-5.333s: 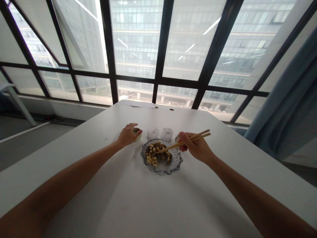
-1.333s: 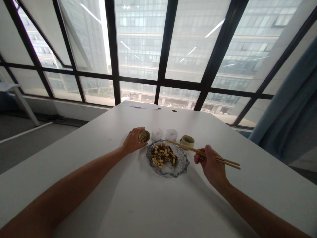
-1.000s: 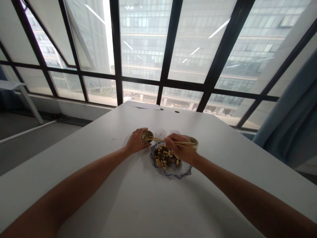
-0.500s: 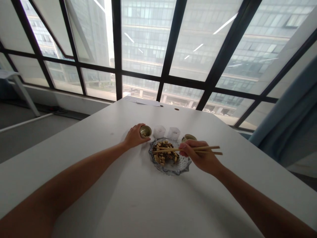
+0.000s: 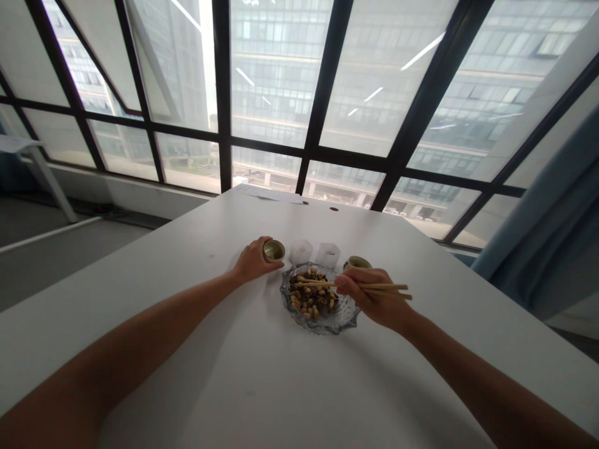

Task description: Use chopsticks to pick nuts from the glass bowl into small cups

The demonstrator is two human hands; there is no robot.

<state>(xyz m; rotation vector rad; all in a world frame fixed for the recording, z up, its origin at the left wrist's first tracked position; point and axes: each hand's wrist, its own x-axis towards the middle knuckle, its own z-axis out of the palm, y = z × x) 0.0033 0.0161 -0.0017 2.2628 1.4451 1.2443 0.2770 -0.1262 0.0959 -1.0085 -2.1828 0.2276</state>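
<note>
My left hand (image 5: pixel 253 260) is wrapped round a small green cup (image 5: pixel 274 251) at the left of a scalloped glass plate (image 5: pixel 347 315). My right hand (image 5: pixel 372 294) holds a pair of wooden chopsticks (image 5: pixel 386 289) over the plate's right side. Their tips point left, over a pile of nuts and dark bits (image 5: pixel 312 299). Whether they pinch a piece is too small to tell. Two white faceted cups, one on the left (image 5: pixel 301 251) and one on the right (image 5: pixel 328 254), stand behind the plate. A second green cup (image 5: pixel 358 262) is partly hidden behind my right hand.
White paper (image 5: pixel 266 194) lies at the far edge of the white table (image 5: pixel 224 386), near two round holes in the tabletop. Large windows stand beyond it. A blue curtain (image 5: pixel 543 218) hangs at the right, and another white table (image 5: pixel 19 144) is at the far left.
My right hand and the chopsticks have shifted slightly left. The chopstick tips still lie over the nuts. My left hand stays round the green cup.
</note>
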